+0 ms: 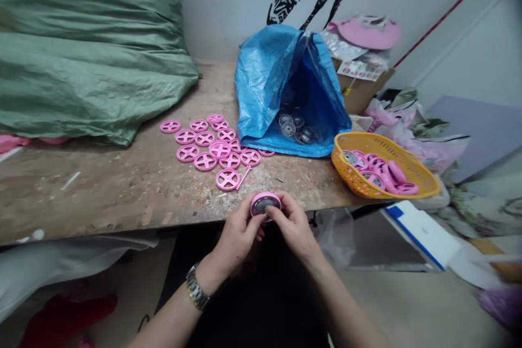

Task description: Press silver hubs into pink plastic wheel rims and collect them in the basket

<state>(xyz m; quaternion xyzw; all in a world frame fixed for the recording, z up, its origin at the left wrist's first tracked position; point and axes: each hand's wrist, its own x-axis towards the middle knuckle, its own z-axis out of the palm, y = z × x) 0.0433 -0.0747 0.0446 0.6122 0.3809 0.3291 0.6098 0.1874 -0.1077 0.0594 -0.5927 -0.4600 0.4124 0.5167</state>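
1. Closest to us, at the bottom, lie our left forearm (163, 312), with a metal-link wristwatch (197, 287), and our bare right forearm (346, 299), both reaching up toward the bench
2. Between our two hands sits a round pink-rimmed piece (260, 204), near the bench's front edge; we cannot tell whether it touches the wood
3. Its rim is smooth pink plastic, circling a dark grey disc whose face is turned up toward us
4. We have our left hand (236, 232) curled around the near left side of the piece, grasping it with the fingers bent and the thumb at the rim
5. Our right hand (297, 230) grips the right side, its thumb laid over the grey face
6. Just beyond, on the worn, flecked wooden bench (122, 190), we see a loose spread of pink four-spoked rings (205, 161), some overlapping, with a thin pink stick (243, 178) beside the nearest
7. Behind them a crinkled blue bag (261, 81) gapes open, showing grey discs (288, 129) inside
8. To our right, a slotted yellow-orange basket (367, 188) holds pink pieces (379, 167), some with grey centres
9. Farther left, a bulging, creased green sack (89, 76) rests on the bench
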